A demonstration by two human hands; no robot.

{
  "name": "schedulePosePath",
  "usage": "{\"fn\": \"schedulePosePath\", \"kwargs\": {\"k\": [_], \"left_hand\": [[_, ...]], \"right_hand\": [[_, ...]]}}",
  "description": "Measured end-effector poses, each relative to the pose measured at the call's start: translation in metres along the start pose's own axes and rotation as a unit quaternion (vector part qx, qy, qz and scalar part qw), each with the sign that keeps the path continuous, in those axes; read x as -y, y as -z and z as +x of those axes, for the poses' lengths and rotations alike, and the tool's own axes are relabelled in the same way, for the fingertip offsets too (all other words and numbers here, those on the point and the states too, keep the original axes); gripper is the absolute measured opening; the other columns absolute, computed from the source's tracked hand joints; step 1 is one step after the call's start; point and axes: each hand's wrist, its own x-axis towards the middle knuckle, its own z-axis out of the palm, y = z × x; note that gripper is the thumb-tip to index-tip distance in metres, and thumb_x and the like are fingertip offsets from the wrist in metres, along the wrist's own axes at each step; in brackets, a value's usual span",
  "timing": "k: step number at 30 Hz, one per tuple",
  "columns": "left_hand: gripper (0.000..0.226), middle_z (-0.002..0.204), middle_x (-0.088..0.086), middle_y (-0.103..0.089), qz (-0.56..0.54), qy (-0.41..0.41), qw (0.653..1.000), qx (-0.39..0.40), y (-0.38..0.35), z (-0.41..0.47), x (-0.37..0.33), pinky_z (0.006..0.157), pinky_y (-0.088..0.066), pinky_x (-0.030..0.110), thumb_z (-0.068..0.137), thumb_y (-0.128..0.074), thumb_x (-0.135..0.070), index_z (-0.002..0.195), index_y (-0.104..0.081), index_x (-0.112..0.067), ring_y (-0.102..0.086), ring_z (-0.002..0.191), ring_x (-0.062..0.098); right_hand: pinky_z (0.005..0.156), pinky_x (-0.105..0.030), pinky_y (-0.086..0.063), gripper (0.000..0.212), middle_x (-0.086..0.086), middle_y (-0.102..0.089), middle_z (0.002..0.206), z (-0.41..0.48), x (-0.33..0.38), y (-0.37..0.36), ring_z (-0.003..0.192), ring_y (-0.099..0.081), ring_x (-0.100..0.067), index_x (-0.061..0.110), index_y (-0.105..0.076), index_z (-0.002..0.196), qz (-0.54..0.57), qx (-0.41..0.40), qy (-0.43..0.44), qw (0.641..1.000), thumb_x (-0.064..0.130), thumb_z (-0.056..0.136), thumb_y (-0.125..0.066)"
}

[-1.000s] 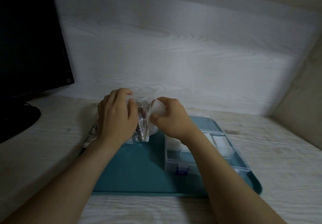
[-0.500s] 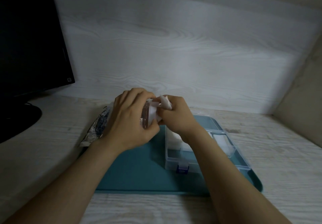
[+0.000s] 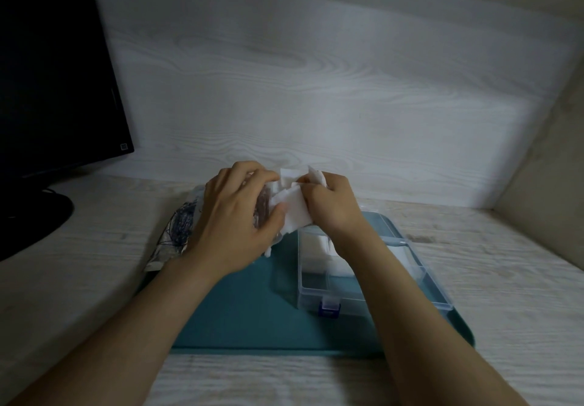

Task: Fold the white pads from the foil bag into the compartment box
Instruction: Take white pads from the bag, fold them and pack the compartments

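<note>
Compartment box (image 3: 311, 295) holds white pads (image 3: 313, 245); left hand (image 3: 234, 225) grips the foil bag (image 3: 177, 232), right hand (image 3: 331, 206) pinches more pads (image 3: 294, 214)

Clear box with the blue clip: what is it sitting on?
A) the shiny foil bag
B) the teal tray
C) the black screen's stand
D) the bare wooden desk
B: the compartment box stands on the teal tray, with teal showing in front of it and to its left.

I am facing a pale wood-grain wall (image 3: 316, 73) catching dim light; a dark monitor (image 3: 47, 73) is standing left on the surface (image 3: 79, 263).
</note>
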Motion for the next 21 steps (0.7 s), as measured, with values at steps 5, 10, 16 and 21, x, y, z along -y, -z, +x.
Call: {"fn": "schedulePosePath", "kwargs": {"k": [5, 10, 16, 21], "left_hand": [[0.065, 0.145, -0.006, -0.05, 0.007, 0.089, 0.996, 0.027, -0.006, 0.002, -0.005, 0.111, -0.032, 0.044, 0.09, -0.044, -0.07, 0.133, -0.065, -0.025, -0.043, 0.132, 0.022], [0.065, 0.143, -0.013, -0.052, -0.029, 0.112, 0.993, 0.033, -0.003, 0.007, -0.015, 0.114, -0.026, 0.046, 0.088, -0.036, -0.078, 0.116, -0.071, -0.031, -0.036, 0.136, 0.015], [0.032, 0.114, -0.016, -0.068, -0.192, 0.087, 0.977, -0.014, 0.008, 0.011, -0.029, 0.094, -0.048, 0.028, 0.097, -0.063, -0.05, 0.118, -0.072, -0.027, -0.056, 0.113, 0.011], [0.015, 0.101, 0.0, -0.078, -0.371, 0.149, 0.916, 0.001, 0.011, 0.013, -0.041, 0.08, -0.062, 0.048, 0.105, -0.065, -0.026, 0.116, -0.074, -0.021, -0.074, 0.093, 0.025]], "right_hand": [[0.069, -0.037, -0.054, 0.022, -0.018, -0.072, 0.087, -0.006, 0.007, 0.0, 0.077, -0.064, -0.018, 0.003, -0.073, 0.086, 0.054, 0.001, 0.039, 0.998, 0.005, 0.09, -0.052], [0.061, -0.026, -0.054, 0.02, -0.002, -0.07, 0.076, -0.012, 0.017, 0.002, 0.071, -0.064, -0.011, 0.012, -0.073, 0.072, 0.107, -0.048, 0.101, 0.988, 0.015, 0.078, -0.054], [0.061, -0.025, -0.052, 0.021, 0.0, -0.069, 0.075, -0.019, 0.029, 0.005, 0.072, -0.062, -0.01, 0.019, -0.071, 0.068, 0.141, -0.065, 0.137, 0.978, 0.014, 0.079, -0.054], [0.063, -0.031, -0.053, 0.026, -0.012, -0.067, 0.082, -0.024, 0.034, 0.003, 0.076, -0.063, -0.015, 0.006, -0.071, 0.084, 0.147, -0.043, 0.139, 0.978, 0.02, 0.09, -0.051]]}}
